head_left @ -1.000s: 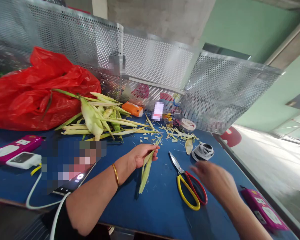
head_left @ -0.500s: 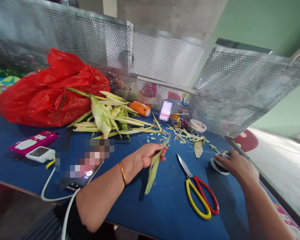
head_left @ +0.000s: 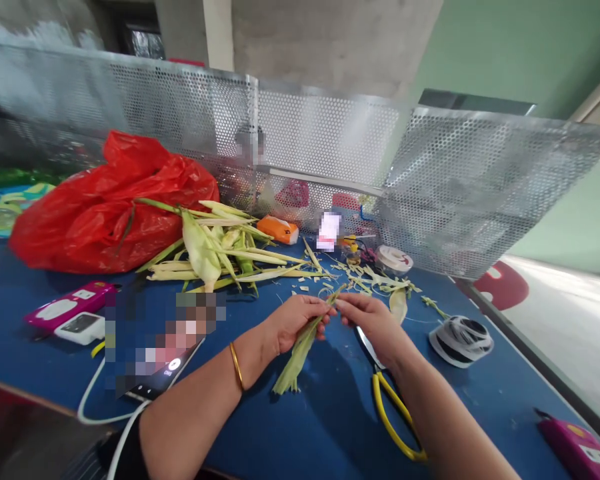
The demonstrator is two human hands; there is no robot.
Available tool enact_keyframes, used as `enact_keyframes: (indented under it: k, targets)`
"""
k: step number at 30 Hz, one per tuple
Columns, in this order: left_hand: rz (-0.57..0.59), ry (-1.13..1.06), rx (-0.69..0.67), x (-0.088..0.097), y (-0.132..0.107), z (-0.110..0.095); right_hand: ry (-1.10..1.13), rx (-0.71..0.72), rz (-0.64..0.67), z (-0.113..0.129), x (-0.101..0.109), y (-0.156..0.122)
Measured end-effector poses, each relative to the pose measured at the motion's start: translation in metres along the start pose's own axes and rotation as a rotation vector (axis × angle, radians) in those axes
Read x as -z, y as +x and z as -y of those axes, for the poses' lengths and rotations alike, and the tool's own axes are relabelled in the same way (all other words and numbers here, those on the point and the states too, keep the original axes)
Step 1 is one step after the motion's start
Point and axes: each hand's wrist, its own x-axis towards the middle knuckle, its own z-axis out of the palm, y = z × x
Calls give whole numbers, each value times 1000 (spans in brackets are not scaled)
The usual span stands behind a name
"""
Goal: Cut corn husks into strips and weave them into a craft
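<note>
My left hand [head_left: 303, 321] is closed around a bundle of pale green corn husk [head_left: 300, 360], whose wide end hangs down toward me. At the bundle's narrow top, my right hand [head_left: 373, 320] pinches close to the left fingertips. Below my right hand lie scissors [head_left: 393, 420] with a yellow handle; my right forearm covers part of them. A black-and-white spool [head_left: 461, 341] sits to the right of that arm. Husk scraps [head_left: 360, 277] are scattered beyond both hands.
Behind the scraps lies a heap of husks [head_left: 205, 250] beside a red plastic bag [head_left: 110, 213]. A phone [head_left: 167, 373] with a white cable is at my left. Pink packets [head_left: 73, 303], an orange packet [head_left: 279, 229] and a white roll [head_left: 394, 259] are around. Perforated metal panels [head_left: 325, 133] edge the blue table.
My right hand has left the spool and come left to the top of the husk bundle, meeting my left hand. My right arm now covers the red scissor handle.
</note>
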Motion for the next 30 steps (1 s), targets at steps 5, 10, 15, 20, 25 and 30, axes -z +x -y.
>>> enact_keyframes:
  k: [5, 10, 15, 20, 25, 30]
  targets:
    - [76, 57, -14, -3, 2, 7, 304, -63, 7, -24, -12, -3]
    - [66, 78, 22, -8, 2, 10, 343, -62, 6, -30, -7, -3]
    - [46, 45, -24, -12, 1, 11, 345, -10, -89, -31, -6, -1]
    - [0, -48, -17, -7, -1, 3, 253, 59, 51, -33, -4, 1]
    - [27, -160, 3, 2, 2, -1, 230, 40, 191, -34, -11, 2]
    - [-9, -194, 50, 1, 4, -1, 230, -61, 15, -36, -9, 1]
